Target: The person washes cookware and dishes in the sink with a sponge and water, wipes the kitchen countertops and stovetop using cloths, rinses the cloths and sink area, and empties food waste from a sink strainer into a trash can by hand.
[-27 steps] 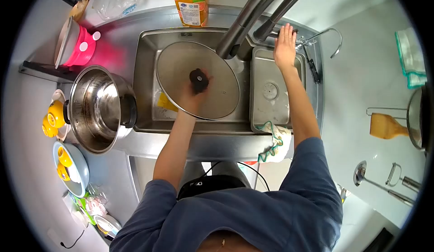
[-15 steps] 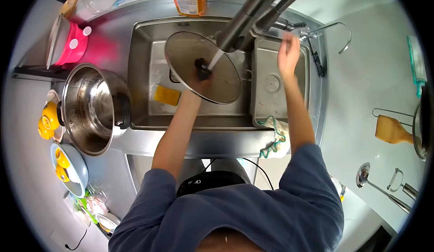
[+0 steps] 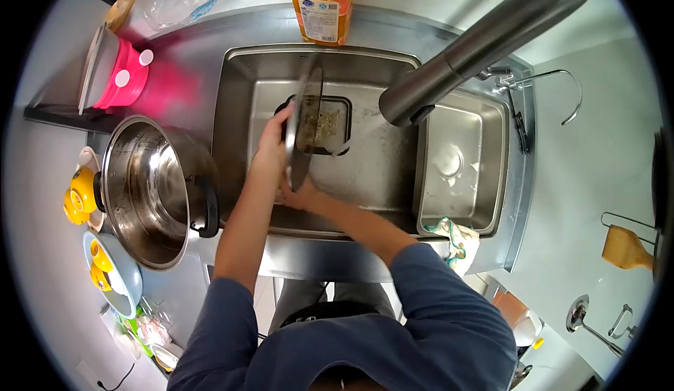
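My left hand [image 3: 272, 137] is closed on the knob side of the glass lid [image 3: 302, 135], which is tilted nearly edge-on over the large sink basin [image 3: 382, 180]. At the lid's lower edge is my right hand [image 3: 300, 196]; its fingers are bent and partly hidden, and what they hold cannot be made out. Beyond the lid lies the drain strainer [image 3: 326, 126] with bits of food scraps in it. The grey faucet [image 3: 435, 85] reaches in from the upper right, with a faint stream of water below its spout. No yellow sponge can be seen.
Left of the sink stands a large steel pot [image 3: 151, 191], with a pink container [image 3: 126, 75] behind it. An orange soap bottle [image 3: 323, 12] is at the back edge. A cloth [image 3: 456, 243] hangs by the small right basin [image 3: 456, 152]. Further right lies a wooden spatula [image 3: 623, 248].
My right hand has come from the faucet handle across to the lid. The lid has turned from facing up to edge-on. The faucet appears further right, the tray-like right basin now shows deeper, and the sponge is out of sight.
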Available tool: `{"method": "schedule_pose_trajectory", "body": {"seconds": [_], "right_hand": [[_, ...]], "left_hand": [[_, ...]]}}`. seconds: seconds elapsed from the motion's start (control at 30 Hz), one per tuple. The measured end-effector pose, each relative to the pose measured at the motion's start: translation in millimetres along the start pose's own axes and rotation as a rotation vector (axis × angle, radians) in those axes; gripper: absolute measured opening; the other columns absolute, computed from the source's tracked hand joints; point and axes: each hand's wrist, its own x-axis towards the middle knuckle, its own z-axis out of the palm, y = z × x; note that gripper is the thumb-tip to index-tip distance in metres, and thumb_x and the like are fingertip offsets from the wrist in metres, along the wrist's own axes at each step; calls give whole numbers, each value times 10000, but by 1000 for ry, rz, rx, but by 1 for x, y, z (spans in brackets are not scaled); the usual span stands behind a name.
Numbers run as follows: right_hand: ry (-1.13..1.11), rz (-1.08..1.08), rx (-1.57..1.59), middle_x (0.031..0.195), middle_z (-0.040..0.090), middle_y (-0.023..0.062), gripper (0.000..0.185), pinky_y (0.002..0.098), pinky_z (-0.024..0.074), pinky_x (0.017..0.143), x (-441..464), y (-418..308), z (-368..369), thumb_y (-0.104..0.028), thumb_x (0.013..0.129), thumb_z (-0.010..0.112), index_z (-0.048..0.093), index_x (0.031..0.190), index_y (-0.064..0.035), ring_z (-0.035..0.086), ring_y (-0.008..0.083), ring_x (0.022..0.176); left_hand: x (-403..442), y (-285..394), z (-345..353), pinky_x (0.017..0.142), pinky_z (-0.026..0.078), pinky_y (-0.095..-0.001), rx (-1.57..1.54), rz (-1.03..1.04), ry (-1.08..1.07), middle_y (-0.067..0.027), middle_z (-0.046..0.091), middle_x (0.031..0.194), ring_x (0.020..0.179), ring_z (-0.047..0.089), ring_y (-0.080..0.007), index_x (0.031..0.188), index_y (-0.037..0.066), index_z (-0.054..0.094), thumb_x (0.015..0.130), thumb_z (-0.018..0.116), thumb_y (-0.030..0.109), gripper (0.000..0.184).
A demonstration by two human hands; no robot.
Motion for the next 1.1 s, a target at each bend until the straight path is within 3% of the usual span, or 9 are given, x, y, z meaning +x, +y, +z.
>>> {"method": "schedule_pose_trajectory", "body": {"seconds": [0.1, 0.27, 0.37, 0.43, 0.63, 0.73, 0.77, 0.83, 1.1], "right_hand": [[51, -201, -105, 1166, 538, 194, 438, 465, 390, 931, 15, 24, 23, -276, 833, 568, 527, 1190, -25, 496, 373, 1087], [70, -362, -499, 1152, 539, 187, 411, 414, 406, 926, 2, 94, 40, -247, 849, 535, 508, 1188, -15, 516, 341, 1074], [-313, 568, -203, 1160, 496, 251, 373, 461, 448, 860, -36, 103, -31, -165, 814, 541, 476, 1134, 14, 532, 365, 1057], [208, 910, 72, 1195, 473, 265, 352, 465, 431, 883, -39, 74, -95, -132, 828, 512, 463, 1129, 41, 503, 392, 1086], [565, 446, -92, 1336, 358, 285, 520, 403, 258, 1060, -12, 93, -98, -249, 908, 479, 330, 1335, 9, 311, 431, 1271], [402, 402, 217, 1441, 209, 251, 527, 400, 162, 1104, 14, 51, -140, -222, 943, 401, 248, 1399, -8, 173, 411, 1345], [333, 340, 313, 1484, 145, 231, 527, 401, 123, 1120, 22, 45, -146, -207, 958, 364, 212, 1426, -18, 113, 400, 1374], [268, 70, 263, 1520, 95, 160, 518, 408, 100, 1125, 15, 24, -149, -137, 955, 344, 193, 1441, -40, 54, 363, 1398], [216, -145, 180, 1501, 195, 142, 521, 431, 152, 1118, 37, 10, -179, -54, 899, 396, 303, 1411, -75, 134, 388, 1381]], "left_hand": [[-14, -11, -10, 840, 471, -230, 573, 619, -451, -71, 560, 1105, 988, 558, -125, 1139, 15, 518, 896, 494, 3, 245], [-19, -16, -18, 906, 440, -248, 882, 795, -303, -81, 567, 1121, 1034, 546, -143, 1163, -10, 523, 869, 502, -9, 294], [4, -26, -51, 933, 422, -271, 738, 677, -322, -87, 571, 1162, 1072, 539, -143, 1188, -21, 527, 846, 542, 12, 344], [39, -42, -70, 929, 426, -277, 732, 632, -346, -94, 566, 1173, 1077, 542, -151, 1194, -20, 522, 844, 540, 11, 351], [43, -96, -38, 936, 433, -313, 995, 684, -185, -113, 534, 1202, 1090, 526, -210, 1265, 19, 461, 865, 484, 7, 400], [23, -103, -5, 995, 389, -349, 1135, 1078, -330, -99, 517, 1231, 1124, 500, -235, 1294, 23, 430, 892, 472, 78, 408], [37, -108, -7, 1037, 331, -348, 335, 750, -646, -75, 422, 1338, 1209, 421, -224, 1358, 72, 355, 923, 440, 197, 460], [40, -112, -6, 1027, 344, -343, -104, 396, -615, -77, 442, 1317, 1192, 435, -221, 1344, 74, 369, 921, 448, 200, 449], [39, -120, -5, 987, 397, -325, -512, -319, -249, -84, 521, 1236, 1123, 491, -206, 1290, 82, 425, 909, 479, 214, 407]]}}
